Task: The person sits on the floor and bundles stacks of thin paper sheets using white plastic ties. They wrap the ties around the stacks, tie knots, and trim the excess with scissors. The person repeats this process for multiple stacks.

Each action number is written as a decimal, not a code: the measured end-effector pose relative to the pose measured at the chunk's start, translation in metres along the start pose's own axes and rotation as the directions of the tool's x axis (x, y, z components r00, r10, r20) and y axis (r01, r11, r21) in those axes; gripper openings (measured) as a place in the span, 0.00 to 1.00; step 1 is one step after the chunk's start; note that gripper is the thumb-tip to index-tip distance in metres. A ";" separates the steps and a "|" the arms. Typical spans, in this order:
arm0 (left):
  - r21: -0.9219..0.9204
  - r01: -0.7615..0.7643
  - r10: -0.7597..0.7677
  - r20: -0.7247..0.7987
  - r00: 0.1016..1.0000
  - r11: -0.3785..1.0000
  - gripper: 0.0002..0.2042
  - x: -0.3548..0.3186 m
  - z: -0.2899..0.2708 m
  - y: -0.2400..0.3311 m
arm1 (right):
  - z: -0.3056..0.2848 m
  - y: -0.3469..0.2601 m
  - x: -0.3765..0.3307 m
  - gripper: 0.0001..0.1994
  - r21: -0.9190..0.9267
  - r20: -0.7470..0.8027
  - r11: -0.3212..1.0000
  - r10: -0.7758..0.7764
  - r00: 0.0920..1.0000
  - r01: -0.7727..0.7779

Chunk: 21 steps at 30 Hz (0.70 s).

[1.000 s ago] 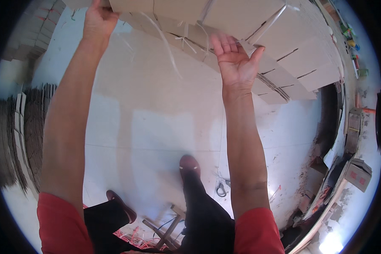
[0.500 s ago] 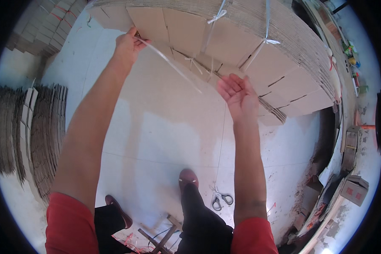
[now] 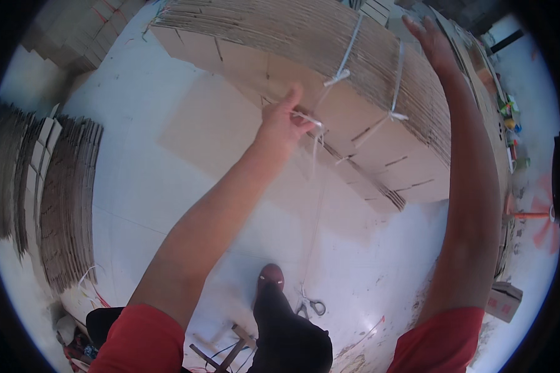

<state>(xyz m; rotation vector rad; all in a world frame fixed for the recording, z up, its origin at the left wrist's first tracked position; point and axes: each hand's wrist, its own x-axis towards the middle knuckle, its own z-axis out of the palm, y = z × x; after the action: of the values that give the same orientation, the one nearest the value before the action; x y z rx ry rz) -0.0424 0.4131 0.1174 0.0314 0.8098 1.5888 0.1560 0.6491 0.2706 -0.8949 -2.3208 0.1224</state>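
A big bundle of flattened cardboard boxes [image 3: 261, 28] lies on edge across the upper part of the head view. Two white plastic ties with knots, a left tie [image 3: 337, 78] and a right tie [image 3: 397, 115], run around it. My left hand [image 3: 283, 124] is at the bundle's near side, its fingers closed on a white plastic strip [image 3: 316, 124] whose loose end hangs down. The thumb points up. My right hand [image 3: 432, 43] is raised by the bundle's far right end, fingers apart, with nothing visible in it.
Scissors [image 3: 311, 306] lie on the floor near my shoe [image 3: 270, 276]. More flattened cardboard [image 3: 68, 199] stands at the left. A wooden stool [image 3: 233, 348] is at the lower edge. At the right are a small carton [image 3: 504, 301] and an orange fan [image 3: 544, 214].
My left hand has moved right along the bundle's near side with the strip. My right hand has left the near edge and gone up to the far right. The view has shifted.
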 end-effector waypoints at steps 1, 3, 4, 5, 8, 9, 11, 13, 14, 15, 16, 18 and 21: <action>0.050 0.027 -0.026 -0.015 1.000 0.998 0.22 0.006 0.006 -0.011 | 0.008 0.052 0.009 0.32 0.070 0.080 0.996 0.048 0.996 -0.053; 0.157 0.009 0.004 -0.080 0.997 0.988 0.22 0.010 -0.002 0.001 | 0.049 0.035 0.021 0.36 0.109 0.162 0.985 0.116 0.980 -0.134; 0.182 -0.004 0.021 -0.091 0.996 0.983 0.22 0.011 -0.005 0.009 | 0.064 0.015 0.017 0.37 0.023 0.169 0.987 0.154 0.973 -0.160; 0.184 0.006 0.010 -0.087 0.996 0.983 0.22 0.010 -0.003 0.009 | 0.066 -0.003 0.011 0.39 -0.100 0.181 0.977 0.205 0.962 -0.189; 0.179 -0.011 0.018 -0.033 0.999 0.984 0.20 0.008 -0.008 0.014 | 0.091 0.008 0.011 0.40 -0.174 0.252 0.931 0.356 0.900 -0.319; 0.158 -0.015 0.014 0.011 1.000 0.987 0.20 0.008 -0.010 0.011 | 0.081 0.002 0.011 0.39 -0.130 0.253 0.917 0.398 0.882 -0.377; 0.123 -0.030 0.018 0.094 0.995 0.992 0.19 0.010 -0.017 0.009 | 0.074 0.019 0.021 0.40 -0.120 0.287 0.920 0.392 0.874 -0.373; 0.067 -0.024 0.016 0.113 0.993 0.997 0.17 0.010 -0.021 0.005 | 0.071 0.023 0.022 0.39 -0.145 0.295 0.930 0.367 0.882 -0.338; 0.041 -0.024 0.018 0.125 0.992 0.999 0.16 0.011 -0.024 0.005 | 0.069 0.018 0.021 0.38 -0.165 0.274 0.933 0.355 0.894 -0.320; 0.012 -0.039 0.038 0.123 0.992 0.999 0.15 0.011 -0.028 0.004 | 0.069 0.013 0.019 0.38 -0.185 0.253 0.935 0.344 0.904 -0.304; -0.017 -0.055 0.057 0.120 0.991 0.998 0.14 0.011 -0.032 0.002 | 0.068 0.008 0.017 0.37 -0.205 0.232 0.935 0.333 0.914 -0.288; -0.047 -0.077 0.083 0.148 0.986 0.996 0.13 0.009 -0.042 -0.003 | 0.052 -0.015 0.014 0.38 -0.239 0.339 0.929 0.352 0.872 -0.282; -0.076 -0.084 0.101 0.251 0.963 0.994 0.12 0.005 -0.041 -0.008 | 0.011 -0.073 0.011 0.33 -0.316 0.281 0.889 0.421 0.863 -0.331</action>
<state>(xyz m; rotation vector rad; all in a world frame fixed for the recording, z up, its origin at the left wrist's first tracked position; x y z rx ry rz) -0.0555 0.3979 0.0810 0.2257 0.5627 1.6575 0.1013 0.6015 0.2893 -1.5745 -2.4811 0.1539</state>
